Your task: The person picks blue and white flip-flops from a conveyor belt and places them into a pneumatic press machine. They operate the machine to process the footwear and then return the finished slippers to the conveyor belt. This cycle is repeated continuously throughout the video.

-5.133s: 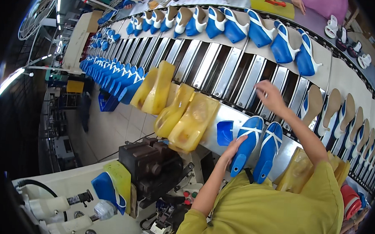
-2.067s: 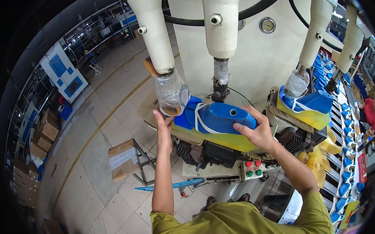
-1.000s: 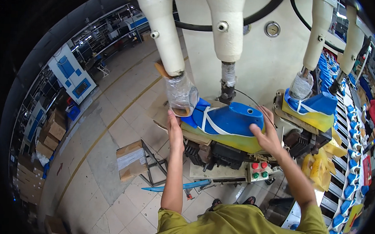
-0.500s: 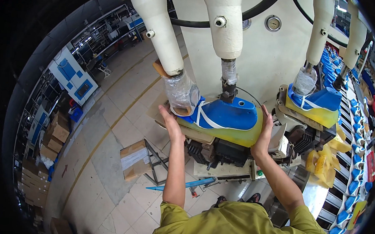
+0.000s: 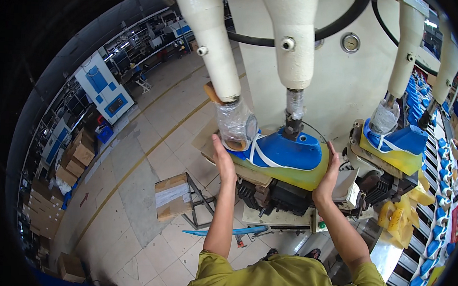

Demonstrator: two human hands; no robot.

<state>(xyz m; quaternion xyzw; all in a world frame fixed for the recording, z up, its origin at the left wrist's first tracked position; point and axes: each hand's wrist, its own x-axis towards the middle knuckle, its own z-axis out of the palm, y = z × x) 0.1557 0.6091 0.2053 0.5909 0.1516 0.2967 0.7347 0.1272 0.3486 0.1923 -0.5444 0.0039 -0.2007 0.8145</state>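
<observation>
A blue shoe last [image 5: 286, 149] with a white strap lies on a translucent yellow pad [image 5: 309, 178] in a press. A plastic-wrapped press foot [image 5: 233, 124] bears on one end of the last, and a dark metal rod [image 5: 293, 126] meets its top. Beside the wrapped end is my left hand [image 5: 225, 162], open, its fingers stretched along the edge of the board under the pad. My right hand [image 5: 328, 179] is at the pad's other end, open and upright with straight fingers. Whether either palm touches the pad is hard to tell.
A second press station [image 5: 392, 145] holds another strapped blue last at right. Beyond it, a roller conveyor [image 5: 413, 258] carries several blue and white shoe parts. Yellow pads [image 5: 402, 219] lie beside it. A metal frame with cardboard [image 5: 173, 197] stands on the floor at left.
The whole scene has shifted right and slightly down in the picture. Both hands stay at the two ends of the pad, and the press feet still bear on the last.
</observation>
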